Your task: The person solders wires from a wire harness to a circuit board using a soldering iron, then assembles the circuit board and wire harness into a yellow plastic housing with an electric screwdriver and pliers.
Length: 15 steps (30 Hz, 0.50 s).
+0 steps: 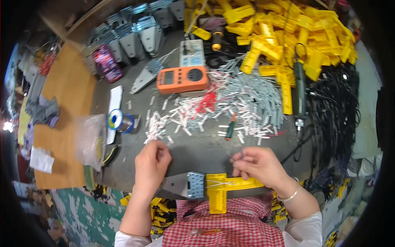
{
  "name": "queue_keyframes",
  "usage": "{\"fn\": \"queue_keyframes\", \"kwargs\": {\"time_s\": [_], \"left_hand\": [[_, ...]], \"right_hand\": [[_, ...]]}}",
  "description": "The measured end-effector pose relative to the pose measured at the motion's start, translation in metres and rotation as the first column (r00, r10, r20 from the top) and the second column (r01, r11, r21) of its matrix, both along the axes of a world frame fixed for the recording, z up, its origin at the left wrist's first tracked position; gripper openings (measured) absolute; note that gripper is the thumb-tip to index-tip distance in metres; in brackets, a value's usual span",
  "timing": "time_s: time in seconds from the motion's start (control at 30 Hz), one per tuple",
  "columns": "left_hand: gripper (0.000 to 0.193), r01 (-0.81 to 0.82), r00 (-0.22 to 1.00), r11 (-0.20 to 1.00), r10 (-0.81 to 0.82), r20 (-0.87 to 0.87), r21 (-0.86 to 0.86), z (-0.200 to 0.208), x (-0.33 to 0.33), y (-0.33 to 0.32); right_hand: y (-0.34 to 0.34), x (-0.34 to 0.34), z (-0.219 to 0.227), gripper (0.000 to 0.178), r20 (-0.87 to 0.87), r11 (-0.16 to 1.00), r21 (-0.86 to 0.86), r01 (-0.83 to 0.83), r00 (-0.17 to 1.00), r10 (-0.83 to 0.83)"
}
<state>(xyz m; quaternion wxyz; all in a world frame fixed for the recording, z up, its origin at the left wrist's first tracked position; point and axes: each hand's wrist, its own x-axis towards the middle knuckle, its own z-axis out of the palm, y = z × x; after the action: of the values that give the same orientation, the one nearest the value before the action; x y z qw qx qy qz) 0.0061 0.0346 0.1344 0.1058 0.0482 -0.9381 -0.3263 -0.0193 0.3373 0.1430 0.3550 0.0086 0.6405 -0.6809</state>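
Observation:
My left hand (152,162) is closed, fingertips drawn together at the near left edge of a heap of small white tube pieces (181,117). Whatever it may grip is hidden. My right hand (257,162) pinches something small and dark between thumb and forefinger, too blurred to name. It hovers above the handle of a yellow T-shaped plastic part (218,193), which lies at the table's front edge with thin pale wires across it. Against that part's left side is a tapered grey metal piece with a perforated end (196,185), close to my left wrist.
Behind the tubes lie thin metal rods (259,94), an orange multimeter (183,80) and a green-handled screwdriver (231,128). Yellow parts (288,33) are heaped back right, beside an electric screwdriver (299,82) and black cables (335,103). A solder spool (120,121) stands left.

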Motion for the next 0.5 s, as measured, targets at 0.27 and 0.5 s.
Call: {"fn": "queue_keyframes", "kwargs": {"time_s": [0.27, 0.5], "left_hand": [[0.022, 0.405, 0.912, 0.886, -0.374, -0.167, 0.225, -0.001, -0.004, 0.081], [0.021, 0.685, 0.642, 0.676, -0.736, -0.212, -0.272, 0.013, -0.005, 0.07]], "right_hand": [[-0.017, -0.007, -0.001, 0.013, -0.074, 0.991, 0.13, -0.027, 0.997, 0.037], [-0.01, 0.0, -0.022, 0.017, 0.139, 0.997, -0.075, 0.006, 0.99, 0.004]]}}
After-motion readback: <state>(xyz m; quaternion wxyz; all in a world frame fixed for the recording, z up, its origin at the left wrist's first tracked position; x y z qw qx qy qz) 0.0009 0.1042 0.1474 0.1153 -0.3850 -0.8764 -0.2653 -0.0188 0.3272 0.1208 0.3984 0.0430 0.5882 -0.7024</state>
